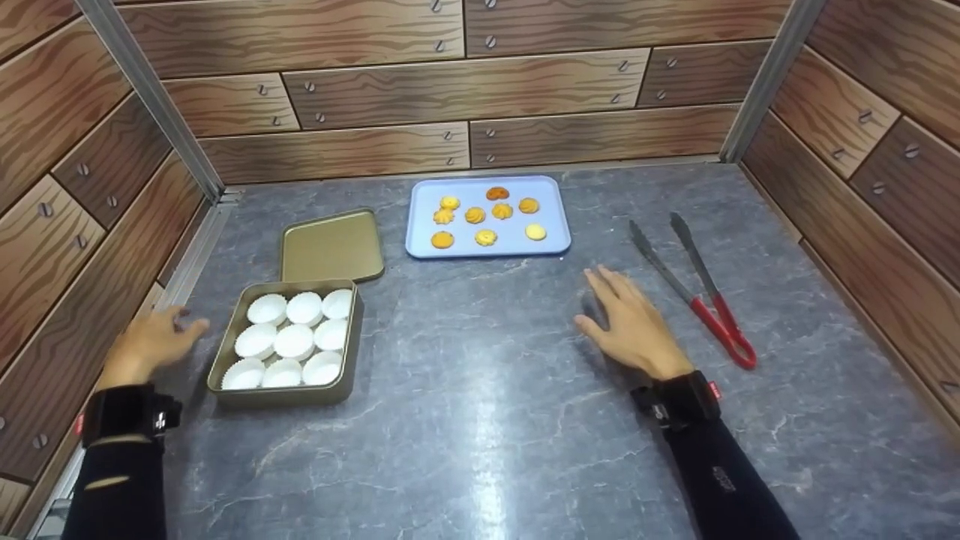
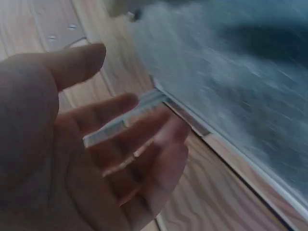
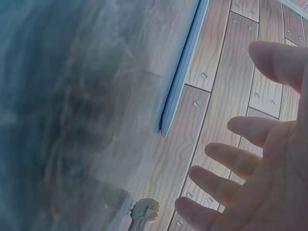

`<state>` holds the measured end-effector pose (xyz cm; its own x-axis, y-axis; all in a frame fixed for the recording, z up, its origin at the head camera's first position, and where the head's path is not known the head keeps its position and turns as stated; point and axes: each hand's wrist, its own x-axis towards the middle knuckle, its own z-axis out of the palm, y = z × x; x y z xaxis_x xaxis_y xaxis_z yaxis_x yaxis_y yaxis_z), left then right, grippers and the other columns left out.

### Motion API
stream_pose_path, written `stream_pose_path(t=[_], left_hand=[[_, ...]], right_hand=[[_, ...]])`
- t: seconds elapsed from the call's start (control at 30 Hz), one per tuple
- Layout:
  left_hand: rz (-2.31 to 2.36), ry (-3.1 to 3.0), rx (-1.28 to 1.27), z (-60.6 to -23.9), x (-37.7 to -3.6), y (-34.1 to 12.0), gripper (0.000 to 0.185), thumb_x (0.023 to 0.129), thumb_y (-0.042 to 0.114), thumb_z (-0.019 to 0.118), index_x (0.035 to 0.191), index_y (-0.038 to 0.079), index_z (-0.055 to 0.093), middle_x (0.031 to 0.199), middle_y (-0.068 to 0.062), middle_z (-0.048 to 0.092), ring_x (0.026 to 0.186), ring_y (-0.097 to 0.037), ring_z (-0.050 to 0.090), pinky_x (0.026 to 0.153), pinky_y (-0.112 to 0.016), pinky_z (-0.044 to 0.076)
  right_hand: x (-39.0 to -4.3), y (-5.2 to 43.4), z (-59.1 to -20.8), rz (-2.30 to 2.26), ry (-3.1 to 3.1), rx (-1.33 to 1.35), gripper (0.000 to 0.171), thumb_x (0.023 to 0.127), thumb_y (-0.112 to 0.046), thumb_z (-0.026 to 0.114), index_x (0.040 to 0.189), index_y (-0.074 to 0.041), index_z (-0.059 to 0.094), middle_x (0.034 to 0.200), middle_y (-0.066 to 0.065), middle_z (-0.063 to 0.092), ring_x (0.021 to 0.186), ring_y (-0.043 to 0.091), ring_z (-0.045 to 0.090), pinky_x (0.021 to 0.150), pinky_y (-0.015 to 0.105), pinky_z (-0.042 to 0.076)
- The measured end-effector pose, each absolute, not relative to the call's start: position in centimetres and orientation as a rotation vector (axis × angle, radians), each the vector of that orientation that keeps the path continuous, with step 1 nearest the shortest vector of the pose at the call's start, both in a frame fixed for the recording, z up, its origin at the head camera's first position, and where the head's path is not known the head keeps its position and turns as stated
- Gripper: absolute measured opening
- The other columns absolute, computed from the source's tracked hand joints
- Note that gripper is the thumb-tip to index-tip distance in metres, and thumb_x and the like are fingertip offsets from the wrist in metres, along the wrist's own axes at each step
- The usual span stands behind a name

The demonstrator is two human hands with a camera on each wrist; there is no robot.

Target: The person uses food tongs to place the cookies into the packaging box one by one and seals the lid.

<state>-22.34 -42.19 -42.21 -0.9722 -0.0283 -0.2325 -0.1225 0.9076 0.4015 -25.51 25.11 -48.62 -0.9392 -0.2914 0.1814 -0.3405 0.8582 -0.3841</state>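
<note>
My left hand [image 1: 154,341] is just left of an olive tin [image 1: 352,382], fingers loosely bent and holding nothing. Inside the tin stand several white paper cups [image 1: 294,342] in rows. The left wrist view shows the same hand [image 2: 130,139] with its palm and relaxed fingers bare. My right hand [image 1: 630,322] hovers over the table to the left of red-handled tongs [image 1: 720,322], fingers spread and nothing in them. In the right wrist view, one scalloped tong tip [image 3: 144,209] appears below the fingers.
Behind the tin lies its olive lid [image 1: 332,247]. A light blue tray [image 1: 487,247] at the back middle bears several small cookies [image 1: 475,215]. Wood-patterned walls [image 1: 465,90] enclose the grey marbled table [image 1: 480,420] at the back and both sides.
</note>
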Motion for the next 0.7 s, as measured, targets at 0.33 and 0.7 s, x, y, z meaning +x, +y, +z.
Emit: stream_pose_path(t=[0.33, 0.7], left_hand=[[1.077, 2.611, -0.062, -44.9, -22.3, -41.3, 0.059, 0.115, 0.036, 0.041, 0.156, -0.006, 0.044, 0.106, -0.015, 0.069, 0.063, -0.015, 0.060, 0.056, -0.030, 0.054], [1.091, 2.532, 0.104, -45.5, -22.7, -38.2, 0.068, 0.112, 0.031, 0.051, 0.164, -0.006, 0.028, 0.121, -0.030, 0.067, 0.066, -0.021, 0.067, 0.062, -0.033, 0.062]], right_hand=[[-25.4, 24.6, -48.8, 0.766, -2.936, 0.470, 0.080, 0.105, -0.043, 0.062, 0.168, -0.007, 0.028, 0.173, 0.023, 0.025, 0.157, 0.048, 0.024, 0.127, 0.070, 0.021], [-25.5, 24.6, -48.6, 0.967, -2.864, 0.402, 0.073, 0.107, -0.036, 0.062, 0.166, -0.006, 0.033, 0.167, 0.025, 0.036, 0.154, 0.046, 0.033, 0.129, 0.063, 0.023]])
